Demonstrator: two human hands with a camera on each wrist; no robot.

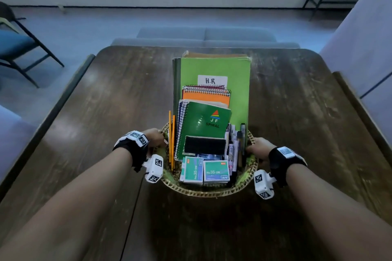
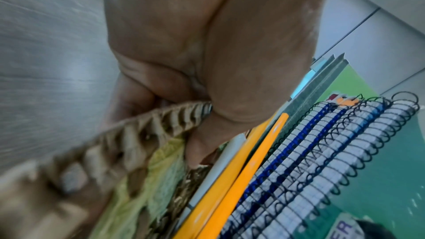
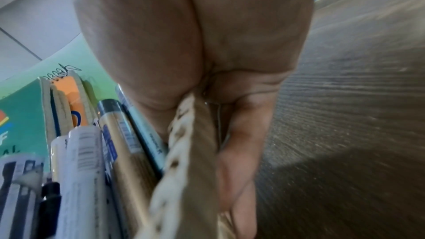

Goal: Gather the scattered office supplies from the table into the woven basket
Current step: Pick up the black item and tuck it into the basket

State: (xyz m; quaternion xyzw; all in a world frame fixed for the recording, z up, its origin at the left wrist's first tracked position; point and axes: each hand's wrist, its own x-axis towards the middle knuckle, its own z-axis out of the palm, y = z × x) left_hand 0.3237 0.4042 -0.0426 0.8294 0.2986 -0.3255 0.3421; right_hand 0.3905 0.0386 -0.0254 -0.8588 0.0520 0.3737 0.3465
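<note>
Now the left hand (image 1: 156, 140) pinches the woven basket (image 1: 209, 192) rim beside the pencils (image 1: 171, 140), tall notebooks (image 1: 204, 125) stacked centre, right hand (image 1: 259, 149) clamping the opposite rim — one uneven lift and that top-heavy load tips out.

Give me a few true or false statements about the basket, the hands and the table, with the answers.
1. Both hands grip the round woven basket by its rim: left hand, right hand. True.
2. The two teal staple boxes lie on the dark wooden table outside the basket. False: they sit inside, at the near edge.
3. Two orange pencils stand at the basket's left side. True.
4. The large green folder labelled H.R lies flat on the table. False: it stands in the basket, behind the notebooks.
</note>
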